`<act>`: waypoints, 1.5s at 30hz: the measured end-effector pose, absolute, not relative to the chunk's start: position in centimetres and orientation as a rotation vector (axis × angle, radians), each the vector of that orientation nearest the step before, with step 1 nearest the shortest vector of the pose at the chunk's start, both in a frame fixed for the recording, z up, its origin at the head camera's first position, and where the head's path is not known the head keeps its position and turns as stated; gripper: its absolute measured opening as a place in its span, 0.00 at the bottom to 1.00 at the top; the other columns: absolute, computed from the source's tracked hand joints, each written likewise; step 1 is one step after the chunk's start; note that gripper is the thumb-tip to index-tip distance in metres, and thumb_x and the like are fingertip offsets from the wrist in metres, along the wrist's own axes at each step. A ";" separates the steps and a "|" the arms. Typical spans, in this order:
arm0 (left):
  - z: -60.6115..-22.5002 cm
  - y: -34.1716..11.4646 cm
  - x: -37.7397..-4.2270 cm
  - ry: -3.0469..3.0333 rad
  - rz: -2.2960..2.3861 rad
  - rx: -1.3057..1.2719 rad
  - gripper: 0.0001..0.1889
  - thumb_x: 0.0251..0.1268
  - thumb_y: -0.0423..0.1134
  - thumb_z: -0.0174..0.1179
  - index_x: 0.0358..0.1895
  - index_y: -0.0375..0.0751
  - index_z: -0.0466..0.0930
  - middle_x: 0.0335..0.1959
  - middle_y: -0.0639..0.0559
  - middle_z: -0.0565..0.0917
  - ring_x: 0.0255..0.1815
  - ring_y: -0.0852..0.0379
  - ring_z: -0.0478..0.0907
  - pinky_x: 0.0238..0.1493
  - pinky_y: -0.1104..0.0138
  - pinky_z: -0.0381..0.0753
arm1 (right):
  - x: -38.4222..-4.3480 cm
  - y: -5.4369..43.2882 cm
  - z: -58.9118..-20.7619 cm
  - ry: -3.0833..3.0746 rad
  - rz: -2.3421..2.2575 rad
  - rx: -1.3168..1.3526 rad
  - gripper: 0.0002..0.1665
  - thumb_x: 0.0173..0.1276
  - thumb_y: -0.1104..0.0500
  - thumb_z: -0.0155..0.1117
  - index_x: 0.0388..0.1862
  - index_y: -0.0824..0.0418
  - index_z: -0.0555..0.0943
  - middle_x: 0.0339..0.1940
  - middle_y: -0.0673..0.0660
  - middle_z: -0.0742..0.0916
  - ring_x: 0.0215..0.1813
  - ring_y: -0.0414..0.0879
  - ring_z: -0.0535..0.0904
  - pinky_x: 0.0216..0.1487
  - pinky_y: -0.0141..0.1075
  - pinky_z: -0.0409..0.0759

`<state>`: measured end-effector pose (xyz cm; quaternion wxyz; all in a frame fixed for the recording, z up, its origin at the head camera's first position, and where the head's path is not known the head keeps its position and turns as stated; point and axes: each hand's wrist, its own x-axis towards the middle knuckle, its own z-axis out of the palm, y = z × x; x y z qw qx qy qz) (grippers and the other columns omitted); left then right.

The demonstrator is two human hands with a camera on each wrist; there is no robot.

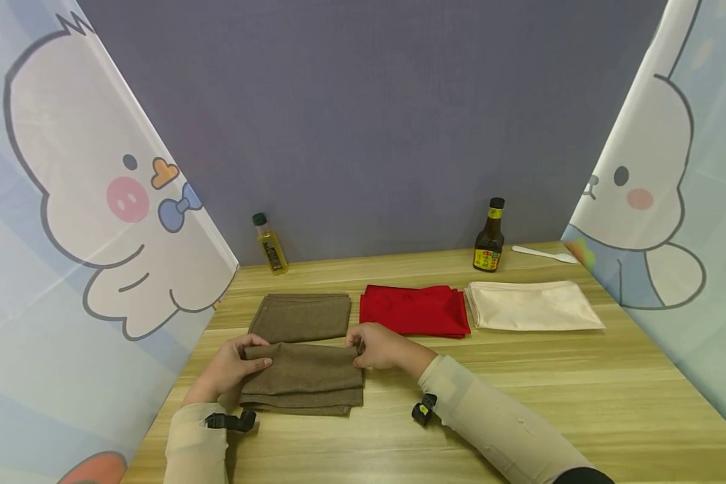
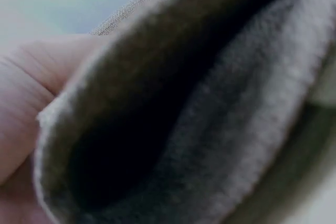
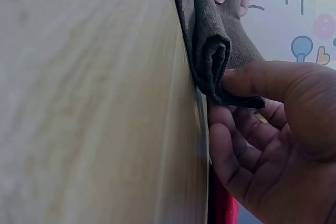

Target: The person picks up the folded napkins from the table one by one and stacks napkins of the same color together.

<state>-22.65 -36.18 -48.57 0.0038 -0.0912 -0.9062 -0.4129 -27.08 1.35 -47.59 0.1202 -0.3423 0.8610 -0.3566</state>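
A brown folded cloth lies at the front left of the table, its far edge raised between both hands. At its far left corner my left hand pinches the fabric, thumb on the near side. My right hand pinches the far right corner; the right wrist view shows the thumb on one face and curled fingers under the layers. Folded layers gape wide in the left wrist view, close to the lens. Just behind lies a second brown folded cloth, flat on the wood.
To the right lie a red folded cloth and a cream folded cloth. Along the back stand an oil bottle and a dark sauce bottle, with a white plastic spoon beside it. Printed panels flank the wooden table.
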 end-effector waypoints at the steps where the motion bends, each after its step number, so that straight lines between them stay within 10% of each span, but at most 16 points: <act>1: -48.5 -36.2 -22.6 -2.838 -1.297 -0.277 0.14 0.60 0.43 0.79 0.47 0.51 0.88 0.51 0.55 0.86 0.56 0.54 0.76 0.61 0.52 0.72 | -27.1 1.4 -47.6 2.513 -1.048 -1.003 0.19 0.57 0.68 0.81 0.36 0.51 0.80 0.38 0.45 0.83 0.39 0.39 0.77 0.42 0.35 0.78; 19: -47.8 -35.7 -22.5 -2.758 -1.401 -0.219 0.14 0.64 0.41 0.77 0.49 0.45 0.86 0.39 0.51 0.84 0.31 0.59 0.71 0.34 0.66 0.77 | -26.8 1.5 -47.2 2.496 -1.133 -0.983 0.16 0.65 0.72 0.71 0.41 0.56 0.75 0.34 0.49 0.76 0.37 0.41 0.72 0.41 0.35 0.73; 29: -47.5 -35.2 -22.4 -2.736 -1.340 -0.205 0.15 0.66 0.35 0.74 0.53 0.41 0.83 0.47 0.46 0.83 0.34 0.58 0.70 0.38 0.67 0.75 | -26.9 1.5 -47.1 2.449 -1.231 -0.944 0.15 0.68 0.73 0.67 0.46 0.60 0.74 0.39 0.52 0.76 0.38 0.42 0.70 0.43 0.36 0.73; 38: -45.0 -33.7 -20.8 -2.685 -1.391 -0.292 0.14 0.74 0.33 0.66 0.58 0.34 0.81 0.31 0.49 0.69 0.28 0.59 0.64 0.29 0.66 0.68 | -26.7 1.5 -47.0 2.324 -1.374 -0.842 0.13 0.75 0.71 0.60 0.55 0.63 0.72 0.30 0.54 0.73 0.27 0.44 0.76 0.28 0.36 0.83; 45: -47.4 -35.2 -22.4 -2.647 -1.482 -0.261 0.15 0.81 0.38 0.60 0.63 0.37 0.78 0.41 0.45 0.78 0.37 0.59 0.74 0.39 0.67 0.76 | -27.1 1.4 -47.4 2.278 -1.516 -0.801 0.15 0.77 0.69 0.60 0.58 0.62 0.71 0.35 0.59 0.78 0.28 0.47 0.80 0.27 0.41 0.86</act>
